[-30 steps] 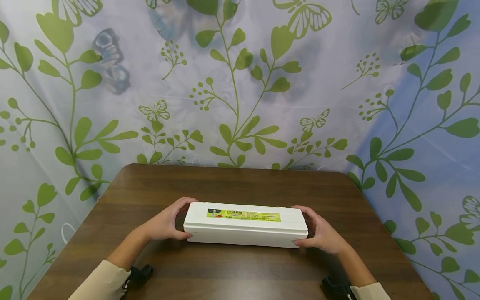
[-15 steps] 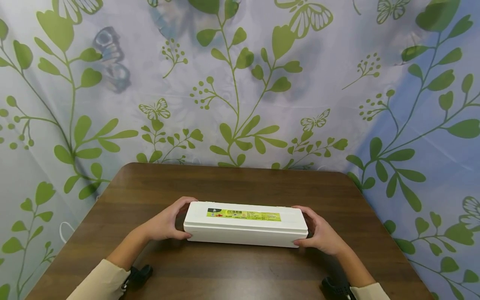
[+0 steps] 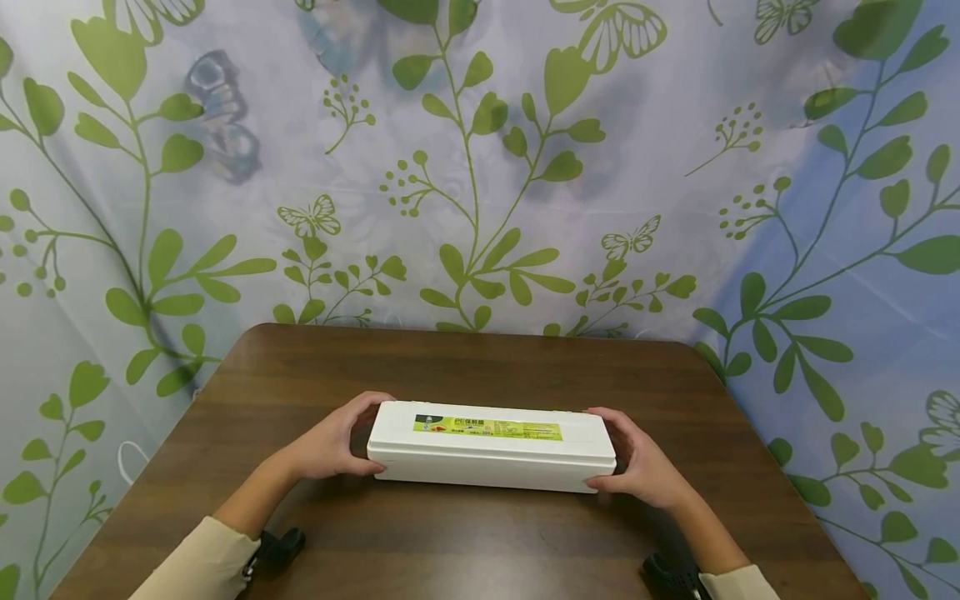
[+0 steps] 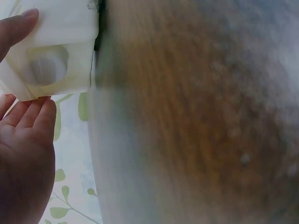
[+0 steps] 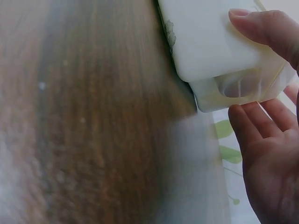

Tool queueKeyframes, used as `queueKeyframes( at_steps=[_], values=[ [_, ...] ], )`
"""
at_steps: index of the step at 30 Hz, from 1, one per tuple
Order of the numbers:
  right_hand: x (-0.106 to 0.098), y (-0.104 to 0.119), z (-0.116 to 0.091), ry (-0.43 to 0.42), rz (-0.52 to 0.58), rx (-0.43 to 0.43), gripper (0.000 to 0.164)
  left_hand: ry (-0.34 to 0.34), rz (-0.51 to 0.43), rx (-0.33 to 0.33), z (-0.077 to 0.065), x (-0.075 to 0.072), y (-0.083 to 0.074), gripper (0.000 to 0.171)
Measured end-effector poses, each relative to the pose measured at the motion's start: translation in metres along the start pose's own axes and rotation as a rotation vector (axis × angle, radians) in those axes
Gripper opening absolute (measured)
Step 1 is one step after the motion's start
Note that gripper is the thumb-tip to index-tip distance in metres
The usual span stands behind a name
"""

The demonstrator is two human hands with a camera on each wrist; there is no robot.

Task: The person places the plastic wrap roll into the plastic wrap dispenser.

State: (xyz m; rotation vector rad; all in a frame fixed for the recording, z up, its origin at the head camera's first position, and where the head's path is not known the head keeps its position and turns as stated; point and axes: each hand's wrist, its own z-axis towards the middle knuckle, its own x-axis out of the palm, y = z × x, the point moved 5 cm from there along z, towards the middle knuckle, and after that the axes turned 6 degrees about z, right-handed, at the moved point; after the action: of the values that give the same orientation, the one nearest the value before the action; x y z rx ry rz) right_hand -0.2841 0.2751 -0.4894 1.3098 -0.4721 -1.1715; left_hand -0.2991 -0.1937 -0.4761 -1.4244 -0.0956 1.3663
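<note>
A long white cling film box [image 3: 491, 462] with a yellow-green label [image 3: 487, 428] on its lid lies across the middle of the table, its lid down. My left hand [image 3: 333, 440] grips its left end, thumb on the front face and fingers round the back edge. At the other end my right hand [image 3: 645, 467] holds it the same way. In the left wrist view, the end of the box [image 4: 56, 70] has a round recess between thumb and fingers. A like recess shows in the end of the box [image 5: 219, 95] in the right wrist view.
The brown wooden table [image 3: 450, 542] has rounded back corners. A curtain [image 3: 480, 167] printed with green leaves and butterflies hangs right behind it and along both sides. A white cord loop [image 3: 129, 458] shows beside the left edge. Black straps [image 3: 277, 550] are on both wrists.
</note>
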Motion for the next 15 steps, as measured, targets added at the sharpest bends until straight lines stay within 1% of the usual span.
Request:
queueKeyframes(
  at_steps=[6,10,15],
  values=[
    [0.0003,0.0006,-0.0004,-0.028,-0.028,0.008,0.099,-0.003,-0.035,-0.003,0.0002,-0.0002,-0.0013,0.090],
    [0.0000,0.0008,-0.0011,-0.054,-0.064,0.023,0.098,-0.010,-0.027,-0.004,0.0004,-0.0003,-0.0012,0.089],
    [-0.0007,0.0009,-0.0015,-0.060,-0.080,0.015,0.096,-0.026,0.001,-0.003,0.0000,-0.0011,-0.0003,0.087]
  ],
)
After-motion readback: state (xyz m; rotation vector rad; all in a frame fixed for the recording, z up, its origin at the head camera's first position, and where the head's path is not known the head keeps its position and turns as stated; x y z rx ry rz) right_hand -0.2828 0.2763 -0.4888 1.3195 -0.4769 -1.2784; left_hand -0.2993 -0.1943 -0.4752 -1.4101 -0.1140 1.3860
